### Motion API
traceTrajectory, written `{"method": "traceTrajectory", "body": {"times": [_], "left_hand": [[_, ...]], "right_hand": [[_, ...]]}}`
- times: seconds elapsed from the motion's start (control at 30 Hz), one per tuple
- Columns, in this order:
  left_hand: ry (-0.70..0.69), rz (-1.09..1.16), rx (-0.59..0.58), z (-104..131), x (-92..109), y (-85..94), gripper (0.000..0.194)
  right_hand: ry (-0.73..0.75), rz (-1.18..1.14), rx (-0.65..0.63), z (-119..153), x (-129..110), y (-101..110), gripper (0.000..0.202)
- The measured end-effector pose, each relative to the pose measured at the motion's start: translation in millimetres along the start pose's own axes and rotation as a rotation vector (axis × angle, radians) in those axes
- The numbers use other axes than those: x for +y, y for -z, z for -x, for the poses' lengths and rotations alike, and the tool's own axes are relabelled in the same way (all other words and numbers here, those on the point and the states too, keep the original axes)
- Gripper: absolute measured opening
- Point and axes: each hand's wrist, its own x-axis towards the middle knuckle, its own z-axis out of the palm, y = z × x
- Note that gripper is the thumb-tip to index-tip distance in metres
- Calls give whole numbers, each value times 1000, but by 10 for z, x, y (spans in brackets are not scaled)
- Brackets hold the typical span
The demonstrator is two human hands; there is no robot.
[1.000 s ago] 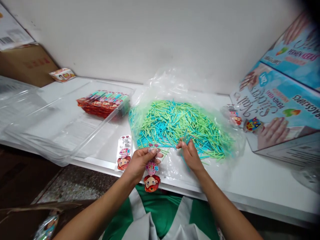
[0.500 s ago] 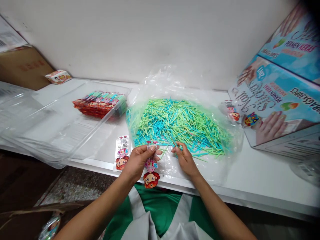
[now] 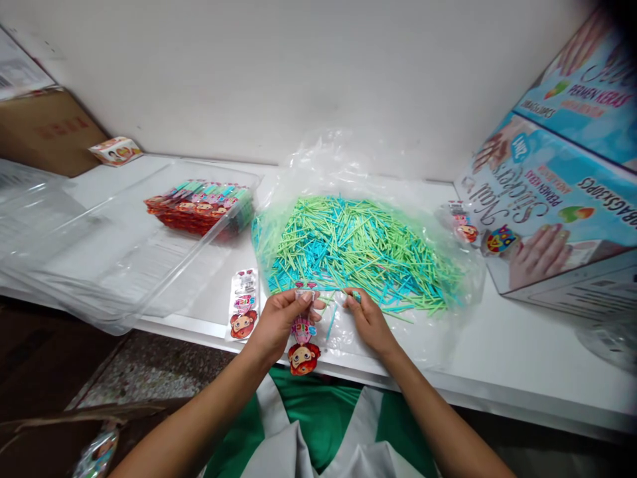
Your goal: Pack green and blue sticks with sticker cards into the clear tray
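My left hand [image 3: 283, 322] pinches the top of a small printed packet [image 3: 303, 358] with a red-haired cartoon figure, which hangs down near the table's front edge. Closed at the fingertips, my right hand [image 3: 367, 317] has a blue-green bit, seemingly the end of a thin stick, showing between thumb and fingers. Just beyond both hands spreads a heap of thin green and blue sticks [image 3: 348, 239] on a clear plastic bag [image 3: 338, 156]. One loose blue stick [image 3: 332, 323] slants between the hands. A second packet [image 3: 243, 305] lies flat left of my left hand.
A clear plastic tray [image 3: 114, 265] at left holds stacked packets [image 3: 199, 207]. Behind it are a cardboard box [image 3: 50, 133] and a small carton [image 3: 117, 151]. Large blue printed boxes [image 3: 562, 206] stand at right, near another packet [image 3: 464, 222]. A clear container [image 3: 612, 342] sits at the right edge.
My right hand has closed its fingers more and turned slightly. A blue stick now shows slanting down between the hands. My left hand keeps the packet almost in place.
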Motion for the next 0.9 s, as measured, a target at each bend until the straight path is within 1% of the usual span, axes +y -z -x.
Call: {"method": "traceTrajectory", "body": {"times": [0.17, 0.27, 0.37, 0.47, 0.57, 0.77, 0.83, 0.9], "left_hand": [[-19, -2, -10, -43, 7, -8, 30], [-42, -13, -8, -63, 16, -13, 29], [-57, -23, -12, -66, 15, -12, 29], [-46, -31, -14, -66, 7, -4, 30], [-44, -40, -9, -65, 3, 7, 31], [-61, -55, -18, -52, 2, 13, 28], [-68, -71, -31, -47, -3, 10, 28], [-72, -75, -37, -45, -11, 7, 28]], "right_hand": [[7, 21, 28, -45, -88, 60, 17], [27, -47, 40, -34, -132, 73, 12], [24, -104, 37, 24, -127, 42, 10], [0, -98, 13, 90, -92, -2, 11], [-6, -69, -49, 124, -63, -18, 14], [39, 48, -118, 116, -68, 14, 15], [49, 62, -127, 121, -84, 19, 15], [39, 24, -95, 133, -104, 21, 15]]}}
